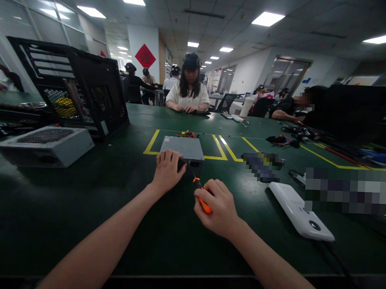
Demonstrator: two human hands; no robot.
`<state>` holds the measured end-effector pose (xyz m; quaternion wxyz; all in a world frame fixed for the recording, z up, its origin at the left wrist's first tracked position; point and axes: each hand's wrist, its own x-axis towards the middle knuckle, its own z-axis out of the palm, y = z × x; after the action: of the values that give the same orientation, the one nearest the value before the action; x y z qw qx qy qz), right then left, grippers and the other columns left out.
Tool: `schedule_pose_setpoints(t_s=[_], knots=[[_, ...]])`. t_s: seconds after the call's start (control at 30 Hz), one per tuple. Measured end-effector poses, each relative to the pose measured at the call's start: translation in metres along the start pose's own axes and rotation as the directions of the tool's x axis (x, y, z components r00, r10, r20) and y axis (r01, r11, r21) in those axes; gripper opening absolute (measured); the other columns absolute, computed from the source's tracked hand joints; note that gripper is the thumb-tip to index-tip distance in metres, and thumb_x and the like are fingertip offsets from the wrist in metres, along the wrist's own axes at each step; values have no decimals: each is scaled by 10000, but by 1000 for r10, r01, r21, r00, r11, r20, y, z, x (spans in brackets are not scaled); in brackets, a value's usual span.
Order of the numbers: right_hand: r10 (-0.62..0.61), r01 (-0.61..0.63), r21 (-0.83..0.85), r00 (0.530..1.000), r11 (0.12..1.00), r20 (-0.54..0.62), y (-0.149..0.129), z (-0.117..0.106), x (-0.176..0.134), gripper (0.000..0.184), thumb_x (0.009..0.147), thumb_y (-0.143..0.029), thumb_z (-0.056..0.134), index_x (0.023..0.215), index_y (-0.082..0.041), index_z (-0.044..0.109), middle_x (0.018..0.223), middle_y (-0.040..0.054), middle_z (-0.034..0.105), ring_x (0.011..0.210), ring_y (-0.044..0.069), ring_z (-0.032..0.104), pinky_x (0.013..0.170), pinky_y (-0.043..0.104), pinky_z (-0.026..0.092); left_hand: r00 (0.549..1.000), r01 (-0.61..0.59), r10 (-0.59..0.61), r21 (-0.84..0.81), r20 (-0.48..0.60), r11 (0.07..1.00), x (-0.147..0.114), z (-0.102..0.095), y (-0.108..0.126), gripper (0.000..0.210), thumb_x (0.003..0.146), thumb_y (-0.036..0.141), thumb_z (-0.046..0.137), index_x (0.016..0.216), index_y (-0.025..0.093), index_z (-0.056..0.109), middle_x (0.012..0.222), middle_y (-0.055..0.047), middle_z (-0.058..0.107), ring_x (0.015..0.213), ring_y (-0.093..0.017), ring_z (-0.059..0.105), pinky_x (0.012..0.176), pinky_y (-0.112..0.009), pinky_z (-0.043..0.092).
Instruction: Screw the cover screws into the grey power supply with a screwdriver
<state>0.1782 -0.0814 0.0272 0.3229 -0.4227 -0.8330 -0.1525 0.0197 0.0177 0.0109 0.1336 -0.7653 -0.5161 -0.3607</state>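
Note:
A grey computer power supply (187,147) lies on the green table, its power socket facing me and coloured wires (189,134) at its far side. My left hand (169,171) is closed over its near left corner, with the fingers curled on the top edge. In my right hand (218,205) is a screwdriver (205,203) with an orange and black handle, gripped between thumb and fingers. Its thin shaft points up and left to the power supply's front face. Whether the tip touches a screw is too small to tell.
On the left stand an open black computer case (83,88) and a second power supply (49,144). To the right lie a white power bank (300,211), a pixelated dark object (260,165) and bundled cables (282,141). A person (189,89) sits across the table.

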Motion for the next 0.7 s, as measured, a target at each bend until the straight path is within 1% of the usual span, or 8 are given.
schedule_pose_setpoints(t_s=[0.1,0.2,0.27,0.33,0.43,0.6,0.63,0.7], knots=[[37,-36,28,999,999,-2,-1,-1,-1,190,783,-304,472,878,-166,563,743,55,525,681,159,476,614,288,366,1000,-1,1,5,0,1000,0,0,0,257,757,303,522,983,184,493,997,-83,475,970,-253,408,840,-389,316],[114,-110,77,993,991,-38,-1,1,-3,288,797,-329,467,986,-116,505,712,40,556,608,133,488,571,263,368,1000,-3,3,10,0,1000,0,0,0,255,758,306,520,979,181,493,995,-85,476,971,-255,407,834,-389,317],[94,-90,65,994,994,-51,0,2,-4,211,793,-296,467,915,-132,520,675,25,545,578,123,470,559,259,356,1000,-5,5,6,-1,1000,0,1,0,251,760,306,517,976,181,492,996,-86,475,972,-254,407,834,-389,317],[33,-32,14,999,999,-41,-1,2,-3,134,774,-258,470,830,-164,548,683,28,525,608,133,455,583,273,347,1000,-4,4,-2,-3,1000,0,0,0,248,762,305,514,978,183,491,997,-85,475,976,-252,408,837,-390,316],[3,-3,-31,1000,1000,-23,-2,-1,-1,126,760,-264,478,768,-186,577,705,42,502,658,154,448,609,293,340,1000,3,-3,-7,0,1000,0,-1,0,254,761,306,515,983,186,489,997,-86,474,980,-253,408,841,-393,315],[93,-93,-4,995,996,-40,-3,-1,-2,302,794,-380,478,949,-128,535,693,41,553,604,138,501,553,257,351,1000,7,-7,4,11,1000,0,-1,1,258,764,312,507,988,183,488,1001,-90,471,980,-254,408,831,-390,319],[105,-105,7,993,994,-46,-3,0,-3,308,796,-380,479,952,-118,522,670,31,556,570,125,500,534,247,346,1000,9,-9,2,11,1000,0,-1,1,259,763,312,509,986,183,488,1001,-89,471,981,-254,407,832,-390,319],[68,-68,-4,996,998,-52,-2,2,-3,228,796,-343,483,876,-135,529,634,14,543,534,113,479,518,243,335,1000,11,-11,-5,10,1000,0,-1,0,256,763,311,508,984,183,487,1003,-89,470,985,-252,405,839,-392,315]])
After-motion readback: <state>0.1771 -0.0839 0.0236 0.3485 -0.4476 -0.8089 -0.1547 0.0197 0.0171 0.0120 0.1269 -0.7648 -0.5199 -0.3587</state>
